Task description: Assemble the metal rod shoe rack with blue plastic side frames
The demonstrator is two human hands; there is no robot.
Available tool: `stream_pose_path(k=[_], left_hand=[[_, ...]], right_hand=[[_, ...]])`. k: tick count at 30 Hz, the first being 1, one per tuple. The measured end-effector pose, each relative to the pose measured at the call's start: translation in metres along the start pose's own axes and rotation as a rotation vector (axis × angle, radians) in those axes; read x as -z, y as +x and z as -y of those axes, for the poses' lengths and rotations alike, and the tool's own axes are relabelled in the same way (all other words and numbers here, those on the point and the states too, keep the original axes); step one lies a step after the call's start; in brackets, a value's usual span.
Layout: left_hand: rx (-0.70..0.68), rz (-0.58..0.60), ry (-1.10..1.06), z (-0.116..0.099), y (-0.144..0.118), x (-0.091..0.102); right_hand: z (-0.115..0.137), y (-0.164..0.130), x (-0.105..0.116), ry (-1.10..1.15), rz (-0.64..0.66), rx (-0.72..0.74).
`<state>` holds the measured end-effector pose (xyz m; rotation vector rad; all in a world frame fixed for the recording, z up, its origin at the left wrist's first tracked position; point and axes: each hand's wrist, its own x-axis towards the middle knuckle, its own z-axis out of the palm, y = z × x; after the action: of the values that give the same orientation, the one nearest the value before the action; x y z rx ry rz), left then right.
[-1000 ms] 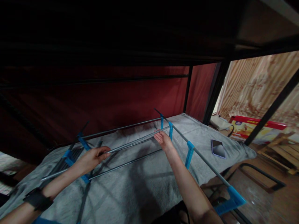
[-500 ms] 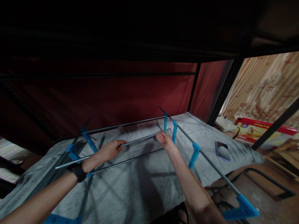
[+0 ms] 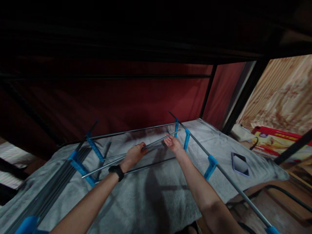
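Note:
My left hand [image 3: 133, 155], with a black watch on its wrist, is closed around a thin grey metal rod [image 3: 156, 142] that slants up to the right. My right hand [image 3: 172, 143] grips the same rod near its far end, close to a blue plastic connector [image 3: 186, 139]. That connector sits on a long grey side rail [image 3: 229, 182] carrying another blue connector [image 3: 211, 166]. A second rod [image 3: 148, 166] lies beneath my hands, and another cross rod [image 3: 136, 130] runs behind them. All of it rests on a grey blanket [image 3: 156, 201].
A bundle of dark rods [image 3: 56, 182] with blue connectors [image 3: 83, 169] lies at the left. A phone [image 3: 240, 163] rests on the blanket at right. A black metal frame post [image 3: 246, 94] and dark upper deck hang overhead; a red curtain is behind, a red box [image 3: 278, 139] at far right.
My left hand has slid rightward along the rod, closer to my right hand. The rod's far end has risen slightly near the blue connector. The view has shifted a little.

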<state>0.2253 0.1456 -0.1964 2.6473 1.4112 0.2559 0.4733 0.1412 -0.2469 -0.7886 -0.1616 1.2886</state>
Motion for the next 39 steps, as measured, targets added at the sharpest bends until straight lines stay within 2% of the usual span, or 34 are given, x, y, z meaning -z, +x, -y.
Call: stream_pose_path(k=[3, 8, 13, 16, 18, 20, 23, 26, 28, 30, 34, 39], left_hand=[[0.039, -0.009, 0.068, 0.007, 0.005, -0.013], [0.018, -0.024, 0.119, 0.015, 0.013, -0.022], [-0.026, -0.078, 0.121, 0.021, 0.028, -0.031], [-0.042, -0.078, 0.141, 0.030, 0.031, -0.033], [-0.056, -0.124, 0.139, 0.038, 0.028, -0.033], [-0.039, -0.237, 0.111, 0.049, 0.020, -0.035], [0.137, -0.460, -0.011, 0.068, 0.000, -0.042], [0.512, -0.681, -0.216, 0.098, -0.020, -0.052], [0.734, -0.776, -0.313, 0.122, -0.029, -0.056], [0.872, -0.822, -0.403, 0.147, -0.033, -0.057], [0.983, -0.863, -0.561, 0.187, -0.026, -0.054], [1.001, -0.905, -0.683, 0.214, -0.008, -0.051]], right_hand=[[0.000, 0.004, 0.000, -0.032, -0.007, -0.007], [-0.011, 0.009, 0.008, -0.088, 0.018, -0.049], [-0.035, 0.025, 0.019, -0.168, 0.083, -0.091], [-0.051, 0.030, 0.020, -0.178, 0.102, -0.059], [-0.059, 0.033, 0.021, -0.148, 0.110, -0.008], [-0.064, 0.036, 0.022, -0.115, 0.106, 0.023], [-0.069, 0.042, 0.025, -0.082, 0.094, 0.038], [-0.074, 0.047, 0.026, -0.100, 0.110, 0.052], [-0.078, 0.048, 0.024, -0.119, 0.116, 0.063], [-0.080, 0.048, 0.021, -0.124, 0.118, 0.064], [-0.082, 0.050, 0.017, -0.117, 0.117, 0.054], [-0.079, 0.054, 0.018, -0.148, 0.134, 0.072]])
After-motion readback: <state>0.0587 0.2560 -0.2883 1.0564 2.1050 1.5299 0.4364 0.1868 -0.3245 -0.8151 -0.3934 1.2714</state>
